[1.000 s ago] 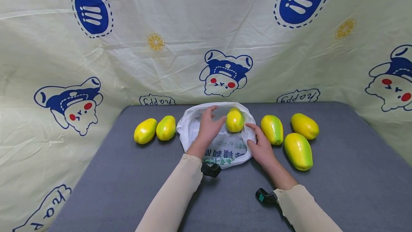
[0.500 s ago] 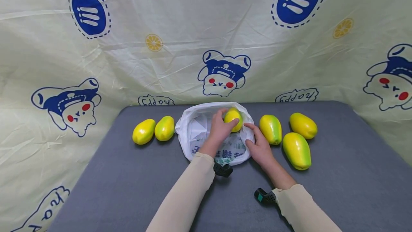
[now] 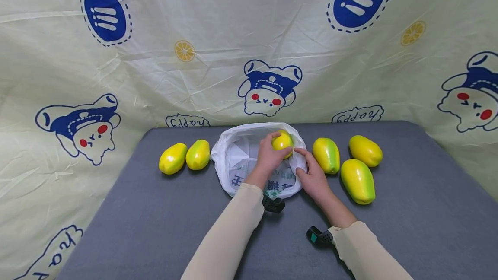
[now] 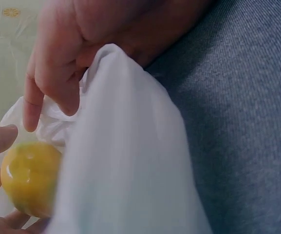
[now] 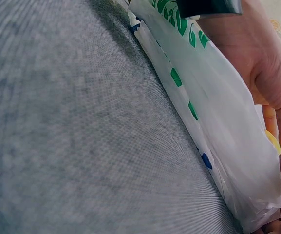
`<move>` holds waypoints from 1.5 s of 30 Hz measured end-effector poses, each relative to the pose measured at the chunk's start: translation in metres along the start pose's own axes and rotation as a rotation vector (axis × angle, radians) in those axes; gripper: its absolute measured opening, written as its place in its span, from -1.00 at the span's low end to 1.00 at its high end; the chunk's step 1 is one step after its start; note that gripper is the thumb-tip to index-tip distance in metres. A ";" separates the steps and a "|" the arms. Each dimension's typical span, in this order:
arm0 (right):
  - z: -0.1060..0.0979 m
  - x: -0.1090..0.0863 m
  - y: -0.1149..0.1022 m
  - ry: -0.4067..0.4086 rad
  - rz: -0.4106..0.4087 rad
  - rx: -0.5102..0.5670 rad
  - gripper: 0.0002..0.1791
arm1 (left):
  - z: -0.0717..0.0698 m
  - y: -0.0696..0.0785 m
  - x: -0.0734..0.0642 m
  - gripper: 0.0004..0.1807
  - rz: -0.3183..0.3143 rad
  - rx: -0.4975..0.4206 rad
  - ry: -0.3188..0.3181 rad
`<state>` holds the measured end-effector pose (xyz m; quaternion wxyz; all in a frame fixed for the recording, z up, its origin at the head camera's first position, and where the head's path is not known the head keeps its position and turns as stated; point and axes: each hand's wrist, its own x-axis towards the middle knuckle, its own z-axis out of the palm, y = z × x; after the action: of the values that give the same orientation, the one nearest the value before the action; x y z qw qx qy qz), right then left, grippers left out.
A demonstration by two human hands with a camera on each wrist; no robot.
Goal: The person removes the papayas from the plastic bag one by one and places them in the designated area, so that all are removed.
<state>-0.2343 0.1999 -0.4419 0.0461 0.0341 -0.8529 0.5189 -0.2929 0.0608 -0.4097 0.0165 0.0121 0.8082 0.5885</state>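
Note:
A white plastic bag [image 3: 234, 154] with printed lettering lies on the table, its mouth open toward me. Inside, at its right side, is a yellow-green papaya [image 3: 282, 141]. My left hand [image 3: 268, 159] reaches into the bag and grips this fruit, thumb on the near side and fingers behind; the left wrist view shows thumb and fingers around the papaya [image 4: 30, 178]. At the bag's right rim, my right hand [image 3: 314, 178] holds the plastic between thumb and fingers. In the right wrist view the bag's side [image 5: 223, 112] hides part of both hands.
Two papayas, one at far left [image 3: 173, 159] and one beside it [image 3: 198, 154], lie left of the bag. Three more papayas [image 3: 326, 155] [image 3: 365, 151] [image 3: 358, 181] lie to its right. A patterned cloth [image 3: 218, 81] hangs behind the grey table [image 3: 155, 228].
My left hand has moved right inside the bag and closed around the papaya, which it stood apart from a second ago. The right hand stays at the bag's rim.

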 end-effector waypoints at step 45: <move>-0.001 -0.003 -0.003 -0.013 0.025 0.022 -0.38 | -0.125 0.013 -0.082 -0.38 0.081 0.034 0.030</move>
<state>-0.2315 0.1992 -0.4396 0.0334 0.0274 -0.8477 0.5287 -0.2160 -0.0571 -0.3585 -0.0199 0.0365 0.8170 0.5752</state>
